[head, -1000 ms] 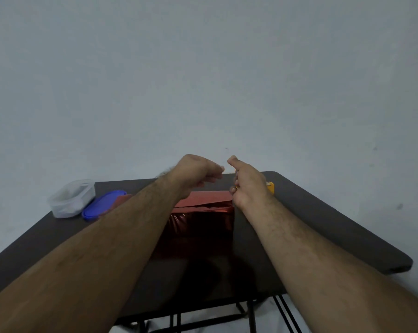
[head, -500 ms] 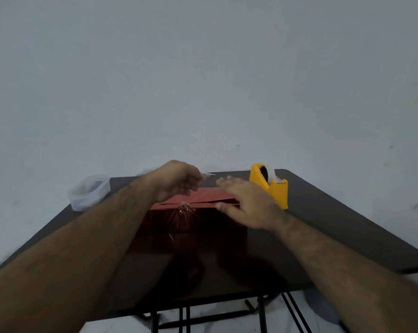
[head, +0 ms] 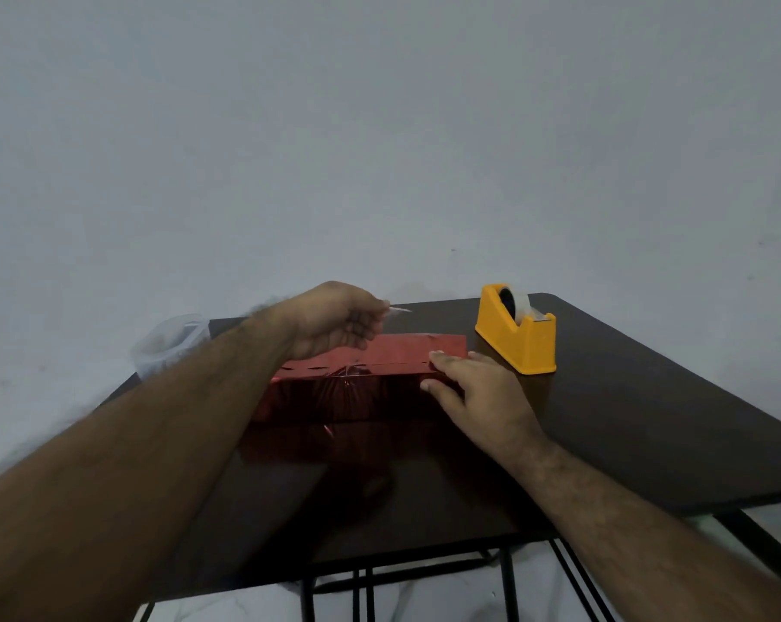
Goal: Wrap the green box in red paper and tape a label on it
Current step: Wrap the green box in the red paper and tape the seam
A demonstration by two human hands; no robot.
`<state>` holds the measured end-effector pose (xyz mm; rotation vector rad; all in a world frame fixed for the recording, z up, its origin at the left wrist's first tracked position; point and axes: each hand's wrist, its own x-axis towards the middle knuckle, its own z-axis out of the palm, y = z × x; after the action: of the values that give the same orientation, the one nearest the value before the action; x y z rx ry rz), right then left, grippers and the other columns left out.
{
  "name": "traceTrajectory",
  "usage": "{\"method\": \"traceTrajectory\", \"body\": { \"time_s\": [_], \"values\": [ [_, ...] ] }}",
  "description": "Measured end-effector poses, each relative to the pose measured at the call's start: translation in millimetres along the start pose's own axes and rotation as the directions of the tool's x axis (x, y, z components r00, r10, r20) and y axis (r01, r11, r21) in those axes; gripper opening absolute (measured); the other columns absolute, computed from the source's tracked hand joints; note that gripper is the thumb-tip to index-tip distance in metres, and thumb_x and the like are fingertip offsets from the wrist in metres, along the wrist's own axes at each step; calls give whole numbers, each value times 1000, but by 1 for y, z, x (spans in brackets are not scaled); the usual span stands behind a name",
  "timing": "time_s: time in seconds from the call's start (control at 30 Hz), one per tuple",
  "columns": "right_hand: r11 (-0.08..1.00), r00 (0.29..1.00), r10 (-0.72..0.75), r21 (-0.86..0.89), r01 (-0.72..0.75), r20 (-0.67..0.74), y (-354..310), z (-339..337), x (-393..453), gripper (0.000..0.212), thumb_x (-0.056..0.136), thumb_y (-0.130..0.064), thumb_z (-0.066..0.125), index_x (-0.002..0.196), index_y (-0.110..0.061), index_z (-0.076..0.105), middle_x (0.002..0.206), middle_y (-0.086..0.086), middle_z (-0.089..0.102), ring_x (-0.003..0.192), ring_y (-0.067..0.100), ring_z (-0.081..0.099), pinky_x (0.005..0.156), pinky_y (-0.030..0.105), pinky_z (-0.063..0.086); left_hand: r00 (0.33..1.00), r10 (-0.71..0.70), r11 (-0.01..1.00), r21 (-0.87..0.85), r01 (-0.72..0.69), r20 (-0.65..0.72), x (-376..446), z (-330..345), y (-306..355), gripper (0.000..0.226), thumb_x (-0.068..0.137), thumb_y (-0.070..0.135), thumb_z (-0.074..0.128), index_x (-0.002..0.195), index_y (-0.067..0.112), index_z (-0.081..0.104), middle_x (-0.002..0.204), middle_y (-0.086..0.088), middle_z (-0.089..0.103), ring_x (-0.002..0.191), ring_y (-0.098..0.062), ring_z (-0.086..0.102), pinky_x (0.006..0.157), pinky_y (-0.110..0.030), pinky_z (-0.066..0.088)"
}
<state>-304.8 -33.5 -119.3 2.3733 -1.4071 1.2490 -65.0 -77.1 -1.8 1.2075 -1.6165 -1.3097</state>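
My left hand point(head: 334, 318) pinches a strip of clear tape point(head: 397, 310) above the red-wrapped box point(head: 370, 374) at mid-surface, while my right hand's point(head: 478, 392) straight fingers point(head: 440, 357) press its right end.

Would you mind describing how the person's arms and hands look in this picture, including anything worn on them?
Both arms are bare from the frame edge to the fingers: no sleeves, gloves, watch or bracelets show. The forearms carry dark hair. The left hand and the right hand show no rings that I can make out, though the dim light hides fine detail.
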Motion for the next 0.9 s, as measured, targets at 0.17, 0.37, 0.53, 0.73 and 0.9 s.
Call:
{"method": "traceTrajectory", "body": {
  "time_s": [0.17,0.37,0.53,0.73,0.9],
  "values": [
    [989,994,-112,-95,110,-16,6,1,4,38,95,-44,70,122,-17,71,148,2,62,133,17,59,111,46,47,997,-44,999,30,42,65,4,0,-4,17,106,13,55,95,7,66,102,-18,77,92,-26,74,85,-37,58],
    [976,972,-183,-93,198,146,10,0,13,57,103,-48,43,155,-27,47,166,-10,40,152,9,35,126,45,24,994,-41,999,-19,43,102,4,-1,-15,21,109,10,50,92,10,63,99,-16,76,92,-25,74,89,-33,57],
    [985,987,-159,-75,158,-11,19,-3,10,47,95,-58,57,124,-27,76,127,-12,75,122,6,66,113,45,41,998,-60,978,-200,62,20,7,-12,-24,24,108,11,49,91,9,65,96,-18,76,90,-26,72,92,-36,58],
    [999,999,-20,49,22,-29,18,1,8,46,84,-53,79,119,-23,80,117,-10,78,110,3,70,110,28,38,994,-44,995,-89,53,104,11,-14,-21,17,107,11,53,92,9,61,92,-14,74,82,-22,68,79,-30,58],
    [997,999,46,64,-46,3,23,6,8,52,83,-63,72,123,-30,78,120,-14,77,113,14,70,114,42,43,974,-47,994,103,25,221,15,-14,1,14,105,6,57,94,7,64,88,-16,72,73,-22,64,70,-31,56]
  ]
}}
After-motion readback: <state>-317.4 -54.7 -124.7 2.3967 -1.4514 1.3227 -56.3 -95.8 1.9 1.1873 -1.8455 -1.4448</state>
